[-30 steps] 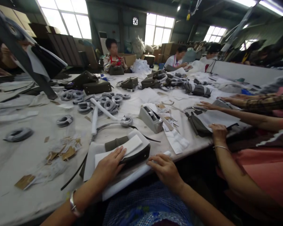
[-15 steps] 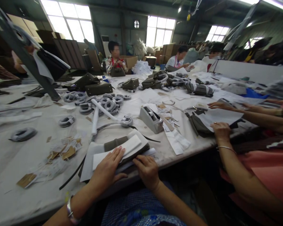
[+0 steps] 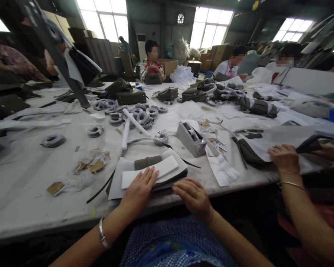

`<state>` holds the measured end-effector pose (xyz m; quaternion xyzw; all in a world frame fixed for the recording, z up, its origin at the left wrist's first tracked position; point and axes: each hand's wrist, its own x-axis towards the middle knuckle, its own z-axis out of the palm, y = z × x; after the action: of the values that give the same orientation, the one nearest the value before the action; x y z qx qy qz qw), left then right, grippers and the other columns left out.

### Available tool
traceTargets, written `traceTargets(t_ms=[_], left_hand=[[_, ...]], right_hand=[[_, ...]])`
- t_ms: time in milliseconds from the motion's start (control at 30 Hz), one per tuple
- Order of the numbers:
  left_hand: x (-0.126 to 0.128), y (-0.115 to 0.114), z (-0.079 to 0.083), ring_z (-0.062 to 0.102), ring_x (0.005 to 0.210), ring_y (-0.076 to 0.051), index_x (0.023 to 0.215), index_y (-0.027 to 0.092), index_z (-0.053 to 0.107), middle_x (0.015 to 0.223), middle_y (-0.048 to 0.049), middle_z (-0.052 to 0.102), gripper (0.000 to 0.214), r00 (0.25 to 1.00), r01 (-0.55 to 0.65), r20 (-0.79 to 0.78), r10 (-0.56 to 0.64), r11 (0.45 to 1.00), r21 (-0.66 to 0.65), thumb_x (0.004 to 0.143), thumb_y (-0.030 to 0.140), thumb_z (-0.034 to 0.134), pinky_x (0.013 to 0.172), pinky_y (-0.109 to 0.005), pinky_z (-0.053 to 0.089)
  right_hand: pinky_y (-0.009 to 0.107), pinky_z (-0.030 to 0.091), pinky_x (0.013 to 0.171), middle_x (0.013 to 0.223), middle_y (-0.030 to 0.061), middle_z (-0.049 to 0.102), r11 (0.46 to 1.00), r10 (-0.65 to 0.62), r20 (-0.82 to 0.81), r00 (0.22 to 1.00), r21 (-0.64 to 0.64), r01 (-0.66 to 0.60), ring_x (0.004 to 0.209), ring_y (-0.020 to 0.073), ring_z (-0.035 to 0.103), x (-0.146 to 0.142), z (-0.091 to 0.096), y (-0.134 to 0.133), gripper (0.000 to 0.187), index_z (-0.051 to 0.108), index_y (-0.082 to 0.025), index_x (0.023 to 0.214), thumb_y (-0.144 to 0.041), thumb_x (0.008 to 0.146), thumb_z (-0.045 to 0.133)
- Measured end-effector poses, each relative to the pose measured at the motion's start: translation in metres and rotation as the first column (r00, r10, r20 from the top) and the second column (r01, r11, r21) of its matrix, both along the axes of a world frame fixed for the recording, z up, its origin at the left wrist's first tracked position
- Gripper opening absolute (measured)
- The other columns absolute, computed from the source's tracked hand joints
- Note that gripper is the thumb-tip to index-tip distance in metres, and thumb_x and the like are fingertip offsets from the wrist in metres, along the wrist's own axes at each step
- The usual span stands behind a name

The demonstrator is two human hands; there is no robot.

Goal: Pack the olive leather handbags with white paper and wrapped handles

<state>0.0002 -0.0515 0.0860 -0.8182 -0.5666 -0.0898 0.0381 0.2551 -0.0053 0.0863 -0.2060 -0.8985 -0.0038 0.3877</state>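
A dark olive bag lies flat near the table's front edge, with white wrapping sheet under and around it. On top rests a folded white padding sheet. My left hand presses flat on this padding, fingers stretched out. My right hand is at the bag's near right edge, its fingers bent and pressed together; whatever they pinch is hidden. A thin dark strap trails from the bag's left side. A grey tape dispenser stands just beyond the bag to the right.
Grey wrapped coils and small tags lie across the table. Several olive bags sit farther back. A slanted metal post rises at the left. At right, a co-worker's hand rests on another sheet-covered bag.
The view has swung left, so things appear farther right. The white roll at the bag's near right edge no longer shows. My right hand's fingers have drawn together; my left stays on the padding.
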Motion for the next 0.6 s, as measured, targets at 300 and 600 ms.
traceTargets(t_ms=[300,600], left_hand=[[0.005,-0.003,-0.013,0.031,0.146,-0.026,0.151,0.014,0.032,0.158,-0.0138,0.033,0.062,0.998,-0.055,0.042,0.053,0.996,0.065,0.09,0.008,0.041,0.116,-0.047,0.037],[0.014,0.002,-0.025,0.046,0.137,-0.027,0.149,0.03,0.038,0.153,-0.0113,0.042,0.08,0.991,-0.05,-0.105,0.078,0.967,0.25,0.078,-0.005,0.041,0.105,-0.046,0.048]], right_hand=[[0.053,0.031,0.12,0.147,0.0098,0.052,0.999,0.027,0.411,0.911,0.006,-0.032,0.14,0.0272,0.043,-0.003,0.018,0.065,0.067,0.044,-0.022,0.148,-0.014,0.087,0.069],[0.043,0.051,0.104,0.123,0.0086,0.07,0.99,-0.045,0.192,0.98,0.137,0.018,0.119,0.0206,0.064,-0.004,-0.028,0.064,0.033,0.062,-0.019,0.129,-0.016,0.097,0.055]])
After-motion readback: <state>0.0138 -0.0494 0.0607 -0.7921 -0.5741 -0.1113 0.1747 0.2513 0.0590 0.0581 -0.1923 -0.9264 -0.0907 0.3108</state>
